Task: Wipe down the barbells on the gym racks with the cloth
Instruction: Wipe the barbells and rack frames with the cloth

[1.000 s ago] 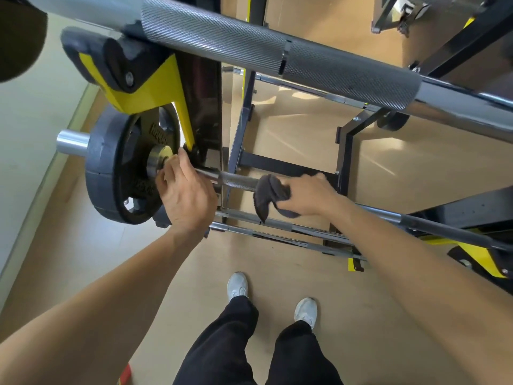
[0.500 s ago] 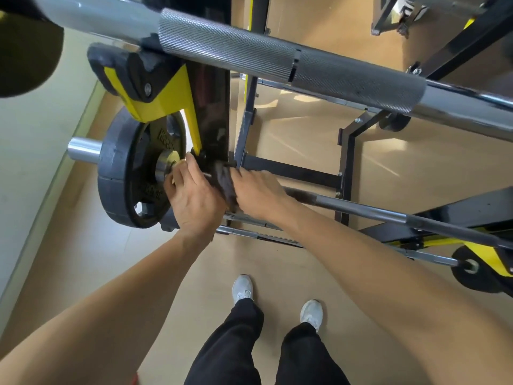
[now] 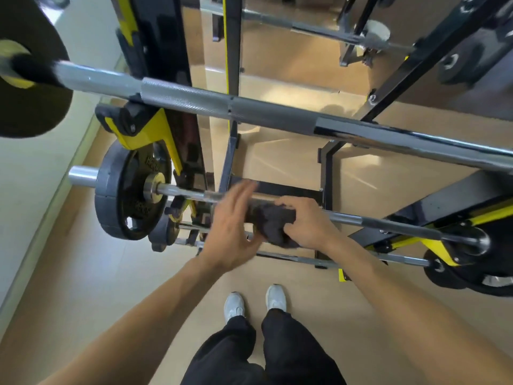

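Right hand (image 3: 305, 223) grips dark cloth (image 3: 273, 222), wrapped round lower barbell (image 3: 374, 220) mid-shaft — likely so one stroke wipes all sides. Left hand (image 3: 231, 226) blurred, fingers straight and spread, just beside cloth near bar, holding nothing. Weight plate (image 3: 122, 195) caps bar's left end; bare shaft runs right toward yellow rack hook (image 3: 441, 250) — open room for sliding. Upper barbell (image 3: 249, 108) crosses overhead.

The person wears black pants (image 3: 277, 354). The shoes (image 3: 234, 305) are white. Both arms (image 3: 155, 301) are bare, with no sleeves.
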